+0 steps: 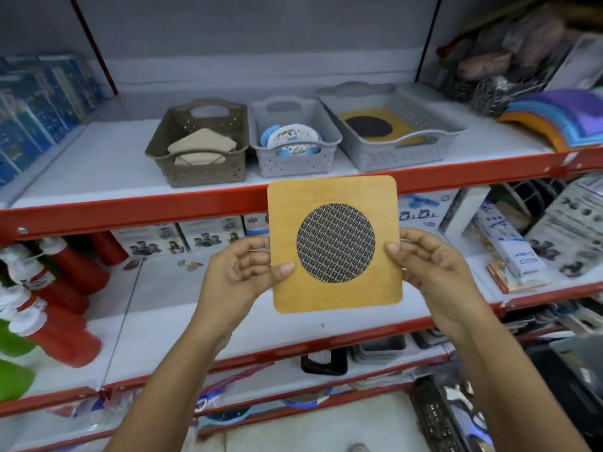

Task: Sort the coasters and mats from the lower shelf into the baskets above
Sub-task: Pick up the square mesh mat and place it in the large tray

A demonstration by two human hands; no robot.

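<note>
I hold a square yellow wooden mat [336, 288] with a round metal mesh centre upright in front of the shelves. My left hand [238, 272] grips its left edge and my right hand [424, 262] grips its right edge. On the upper shelf stand three baskets. The brown basket [199, 171] holds beige square coasters. The small grey basket [293, 164] holds round printed coasters. The large grey basket [408, 154] holds a matching yellow mat with a dark round centre.
The lower shelf [163, 305] carries red bottles [65, 288] at the left, boxed goods at the back and packages [522, 256] at the right. Blue boxes [39, 102] stand at the upper left, coloured mats [561, 122] at the upper right.
</note>
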